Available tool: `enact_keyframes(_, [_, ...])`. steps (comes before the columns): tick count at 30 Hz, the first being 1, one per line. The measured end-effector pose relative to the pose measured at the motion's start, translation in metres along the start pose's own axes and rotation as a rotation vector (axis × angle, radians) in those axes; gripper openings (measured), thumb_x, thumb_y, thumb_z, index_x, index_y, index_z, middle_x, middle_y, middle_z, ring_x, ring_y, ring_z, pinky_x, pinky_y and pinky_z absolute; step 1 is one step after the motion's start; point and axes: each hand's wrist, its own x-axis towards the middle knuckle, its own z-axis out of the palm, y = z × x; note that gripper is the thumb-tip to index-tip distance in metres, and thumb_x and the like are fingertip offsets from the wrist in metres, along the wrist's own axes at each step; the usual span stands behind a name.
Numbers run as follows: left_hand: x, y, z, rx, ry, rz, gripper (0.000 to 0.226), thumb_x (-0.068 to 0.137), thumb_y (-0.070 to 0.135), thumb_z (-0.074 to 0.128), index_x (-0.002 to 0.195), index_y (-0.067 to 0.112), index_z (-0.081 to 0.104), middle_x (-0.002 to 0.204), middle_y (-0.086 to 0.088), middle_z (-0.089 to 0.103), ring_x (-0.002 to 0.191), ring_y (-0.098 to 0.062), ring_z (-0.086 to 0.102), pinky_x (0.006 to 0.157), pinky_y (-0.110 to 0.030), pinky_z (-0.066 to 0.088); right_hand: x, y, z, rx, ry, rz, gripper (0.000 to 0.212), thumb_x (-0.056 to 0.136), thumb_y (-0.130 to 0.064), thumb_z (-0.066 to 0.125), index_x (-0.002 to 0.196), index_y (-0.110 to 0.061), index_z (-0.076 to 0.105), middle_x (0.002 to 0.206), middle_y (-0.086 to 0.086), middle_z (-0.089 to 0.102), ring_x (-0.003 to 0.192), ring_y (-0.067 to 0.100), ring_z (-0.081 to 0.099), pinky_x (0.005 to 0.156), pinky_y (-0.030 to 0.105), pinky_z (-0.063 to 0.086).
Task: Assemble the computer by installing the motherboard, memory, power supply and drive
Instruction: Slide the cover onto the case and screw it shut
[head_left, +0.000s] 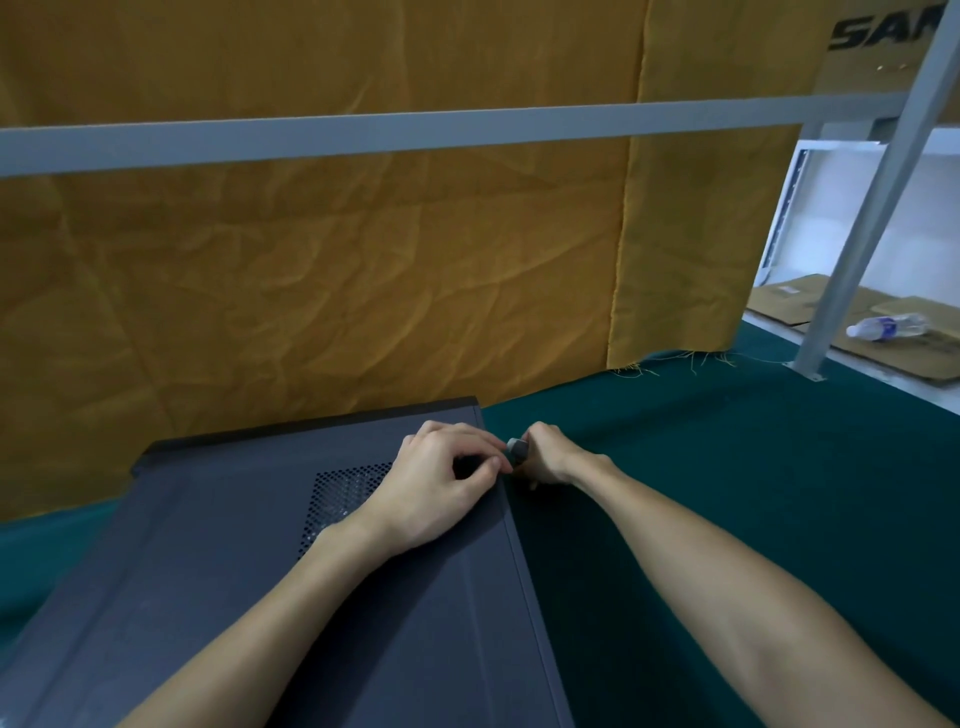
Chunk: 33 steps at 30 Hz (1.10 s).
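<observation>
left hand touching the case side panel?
Touching. Head view: the left hand rests on the side panel near its right edge, fingers curled down onto it.

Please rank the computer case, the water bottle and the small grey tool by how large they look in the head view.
1. Computer case, by far the largest.
2. Water bottle, though it lies far from the camera, so it looks smaller than it is.
3. Grey tool, mostly hidden in the right hand.

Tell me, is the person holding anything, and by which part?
The right hand grips a small grey knob-like piece, seemingly a tool's handle end. The left hand rests curled on the dark grey metal computer case.
</observation>
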Motion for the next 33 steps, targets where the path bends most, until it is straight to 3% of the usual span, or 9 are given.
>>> enact_keyframes(6, [0.0, 0.001, -0.001, 0.005, -0.017, 0.007, 0.021, 0.1, 0.029, 0.059, 0.095, 0.037, 0.078, 0.118, 0.025, 0.066, 0.125, -0.006, 0.05, 0.111, -0.047, 0.036, -0.011, 0.009, -0.01, 0.12, 0.036, 0.035, 0.011, 0.084, -0.02, 0.076, 0.08, -0.014, 0.068, 0.064, 0.003, 0.074, 0.05, 0.011, 0.062, 0.05, 0.022, 0.043])
enact_keyframes(10, [0.001, 0.001, -0.002, -0.024, -0.014, 0.013, 0.022, 0.099, 0.026, 0.059, 0.093, 0.034, 0.079, 0.118, 0.022, 0.069, 0.122, -0.005, 0.055, 0.11, -0.047, 0.038, -0.023, -0.002, -0.031, 0.29, 0.052, -0.002, 0.008, 0.084, -0.01, 0.072, 0.082, -0.012, 0.064, 0.06, 0.006, 0.071, 0.037, 0.012, 0.046, 0.042, 0.022, 0.034])
enact_keyframes(14, [-0.001, 0.003, -0.003, -0.109, 0.021, -0.025, 0.022, 0.099, 0.022, 0.058, 0.097, 0.027, 0.08, 0.114, 0.02, 0.072, 0.112, 0.004, 0.06, 0.106, -0.032, 0.044, -0.046, -0.013, -0.052, 0.514, 0.016, -0.037, 0.009, 0.087, -0.008, 0.077, 0.087, -0.004, 0.069, 0.065, 0.012, 0.07, 0.039, 0.013, 0.045, 0.039, 0.022, 0.035])
enact_keyframes(17, [-0.003, 0.004, -0.004, -0.169, 0.121, -0.075, 0.02, 0.1, 0.02, 0.059, 0.102, 0.023, 0.079, 0.103, 0.019, 0.074, 0.1, 0.01, 0.063, 0.091, -0.016, 0.046, -0.066, -0.019, -0.063, 0.595, 0.002, -0.055, 0.012, 0.089, -0.009, 0.077, 0.09, -0.001, 0.068, 0.066, 0.013, 0.069, 0.039, 0.013, 0.042, 0.039, 0.022, 0.033])
enact_keyframes(21, [0.0, 0.004, -0.005, -0.269, 0.242, -0.119, 0.021, 0.098, 0.018, 0.065, 0.116, 0.018, 0.075, 0.106, 0.011, 0.076, 0.099, 0.006, 0.067, 0.093, -0.018, 0.051, -0.093, -0.043, -0.073, 0.696, -0.048, -0.162, 0.013, 0.089, -0.009, 0.078, 0.09, 0.001, 0.069, 0.068, 0.012, 0.067, 0.04, 0.013, 0.043, 0.039, 0.02, 0.035])
enact_keyframes(24, [-0.001, 0.007, -0.009, -0.503, 0.136, -0.147, 0.029, 0.099, 0.012, 0.064, 0.127, 0.01, 0.069, 0.114, -0.003, 0.076, 0.107, -0.006, 0.071, 0.097, -0.02, 0.053, -0.111, -0.074, -0.08, 0.685, -0.088, -0.249, 0.012, 0.089, -0.01, 0.078, 0.09, -0.001, 0.069, 0.07, 0.013, 0.066, 0.04, 0.013, 0.043, 0.039, 0.02, 0.035])
enact_keyframes(27, [-0.01, 0.012, -0.018, -0.937, 0.089, -0.195, 0.021, 0.098, 0.011, 0.066, 0.117, 0.006, 0.075, 0.11, -0.013, 0.077, 0.109, -0.022, 0.072, 0.098, -0.028, 0.055, -0.125, -0.104, -0.08, 0.655, -0.099, -0.303, 0.011, 0.091, -0.008, 0.076, 0.092, 0.0, 0.069, 0.069, 0.015, 0.065, 0.04, 0.013, 0.043, 0.04, 0.02, 0.034])
enact_keyframes(29, [-0.016, 0.012, -0.03, -1.11, 0.096, -0.251, 0.024, 0.091, 0.017, 0.073, 0.111, 0.007, 0.078, 0.11, -0.017, 0.076, 0.11, -0.024, 0.072, 0.098, -0.031, 0.056, -0.133, -0.12, -0.078, 0.655, -0.093, -0.333, 0.011, 0.091, -0.006, 0.075, 0.093, 0.002, 0.068, 0.068, 0.014, 0.065, 0.04, 0.011, 0.045, 0.039, 0.019, 0.034])
enact_keyframes(33, [-0.032, 0.001, -0.057, -1.324, -0.073, -0.411, 0.027, 0.099, 0.011, 0.062, 0.124, 0.004, 0.071, 0.121, -0.015, 0.073, 0.116, -0.019, 0.069, 0.101, -0.035, 0.055, -0.145, -0.143, -0.067, 0.607, -0.06, -0.387, 0.018, 0.088, -0.005, 0.078, 0.096, 0.008, 0.069, 0.064, 0.005, 0.068, 0.045, 0.006, 0.055, 0.04, 0.019, 0.037])
